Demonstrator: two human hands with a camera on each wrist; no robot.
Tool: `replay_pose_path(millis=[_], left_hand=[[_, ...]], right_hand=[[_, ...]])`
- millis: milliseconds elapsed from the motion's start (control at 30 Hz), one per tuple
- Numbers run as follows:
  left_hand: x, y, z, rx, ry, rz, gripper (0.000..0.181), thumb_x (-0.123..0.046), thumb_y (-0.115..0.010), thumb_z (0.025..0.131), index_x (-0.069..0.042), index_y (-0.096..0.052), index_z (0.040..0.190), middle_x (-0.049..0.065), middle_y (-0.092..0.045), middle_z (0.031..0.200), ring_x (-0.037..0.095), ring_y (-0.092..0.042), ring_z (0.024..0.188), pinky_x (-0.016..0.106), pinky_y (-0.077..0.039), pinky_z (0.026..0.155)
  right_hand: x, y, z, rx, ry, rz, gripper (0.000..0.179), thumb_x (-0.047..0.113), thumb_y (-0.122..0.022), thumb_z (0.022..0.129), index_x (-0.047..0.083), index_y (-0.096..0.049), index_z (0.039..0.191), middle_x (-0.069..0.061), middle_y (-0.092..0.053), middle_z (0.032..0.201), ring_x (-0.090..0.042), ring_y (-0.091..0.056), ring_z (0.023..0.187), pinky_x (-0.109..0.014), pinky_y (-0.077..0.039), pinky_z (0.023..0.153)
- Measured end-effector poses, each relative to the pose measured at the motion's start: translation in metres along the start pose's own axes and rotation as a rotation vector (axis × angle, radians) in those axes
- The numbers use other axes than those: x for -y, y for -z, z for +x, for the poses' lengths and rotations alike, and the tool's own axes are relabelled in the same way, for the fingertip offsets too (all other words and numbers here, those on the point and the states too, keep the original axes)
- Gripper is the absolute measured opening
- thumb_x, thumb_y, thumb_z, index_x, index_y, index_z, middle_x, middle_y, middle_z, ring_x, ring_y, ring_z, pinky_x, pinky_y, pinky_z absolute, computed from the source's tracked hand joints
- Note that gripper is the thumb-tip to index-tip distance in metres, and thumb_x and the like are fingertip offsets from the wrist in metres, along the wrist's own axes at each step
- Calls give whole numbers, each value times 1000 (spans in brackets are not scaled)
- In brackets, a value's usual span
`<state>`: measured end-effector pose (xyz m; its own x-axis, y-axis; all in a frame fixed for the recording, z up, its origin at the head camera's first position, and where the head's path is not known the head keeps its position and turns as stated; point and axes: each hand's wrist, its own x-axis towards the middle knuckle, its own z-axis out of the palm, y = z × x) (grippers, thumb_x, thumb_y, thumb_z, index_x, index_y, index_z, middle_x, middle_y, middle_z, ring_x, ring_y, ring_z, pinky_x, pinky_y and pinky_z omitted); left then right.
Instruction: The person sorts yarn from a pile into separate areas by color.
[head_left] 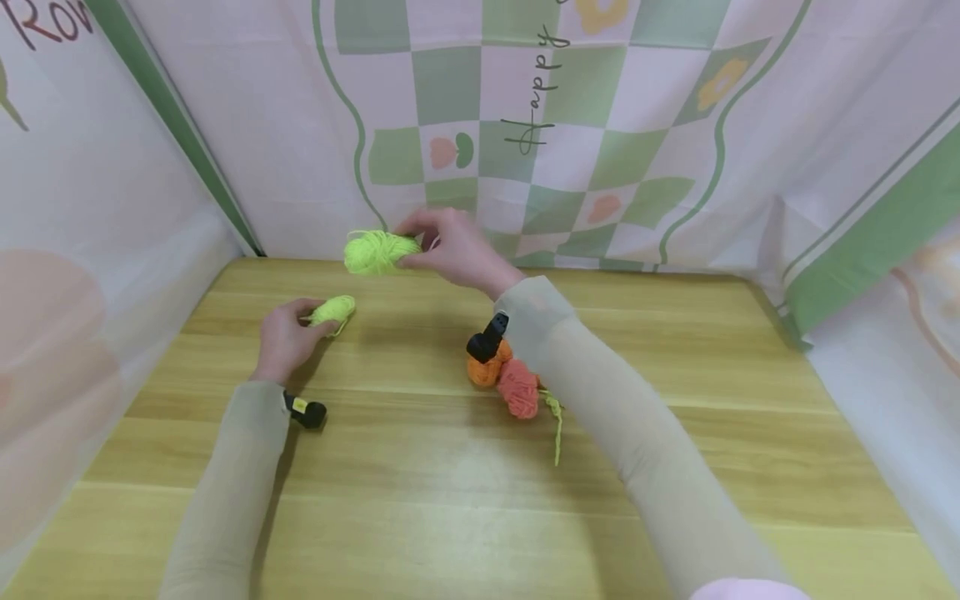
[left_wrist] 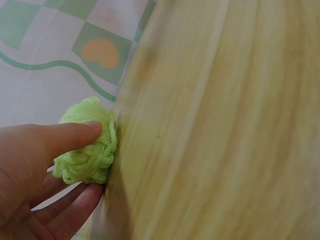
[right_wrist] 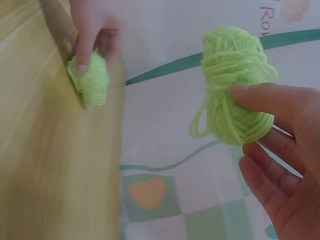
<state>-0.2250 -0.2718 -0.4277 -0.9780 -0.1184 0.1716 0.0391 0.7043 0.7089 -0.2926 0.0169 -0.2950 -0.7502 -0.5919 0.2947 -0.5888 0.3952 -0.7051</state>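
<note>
Between the thumb and fingers of my right hand (head_left: 457, 250) is a bright yellow-green ball of yarn (right_wrist: 235, 85), held above the back of the table. A loose loop of strand hangs from its side in the right wrist view. My left hand (head_left: 288, 337) grips a second, paler yellow-green ball of yarn (left_wrist: 87, 145) low at the table's left, its thumb across the top. Under my right forearm lie an orange ball of yarn (head_left: 483, 371), partly covered by the wrist camera, and a coral-red ball of yarn (head_left: 519, 390) touching it.
A yellow-green braided strand (head_left: 556, 425) trails on the wooden table (head_left: 420, 500) beside the red ball; its upper end is hidden by my sleeve. Printed cloth (head_left: 525, 192) with green checks hangs along the back edge, and more cloth (head_left: 112, 333) hangs at the sides.
</note>
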Motion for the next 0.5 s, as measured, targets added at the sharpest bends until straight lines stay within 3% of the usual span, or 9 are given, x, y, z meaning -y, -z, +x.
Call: replay_pose_path(millis=[233, 500], left_hand=[[2, 0, 1, 0, 3, 4, 41, -15, -78, 92, 3, -66, 127, 26, -65, 127, 44, -65, 108, 54, -52, 96], [4, -1, 1, -10, -5, 2, 41, -14, -79, 91, 4, -67, 126, 27, -65, 126, 45, -65, 106, 55, -53, 95]], right_hand=[[-18, -24, -1, 26, -70, 5, 32, 16, -86, 84, 11, -74, 113, 3, -70, 101, -19, -62, 80, -28, -52, 67], [-44, -58, -20, 124, -166, 33, 36, 19, -84, 86, 11, -73, 119, -1, -70, 112, -19, -63, 79, -28, -52, 66]])
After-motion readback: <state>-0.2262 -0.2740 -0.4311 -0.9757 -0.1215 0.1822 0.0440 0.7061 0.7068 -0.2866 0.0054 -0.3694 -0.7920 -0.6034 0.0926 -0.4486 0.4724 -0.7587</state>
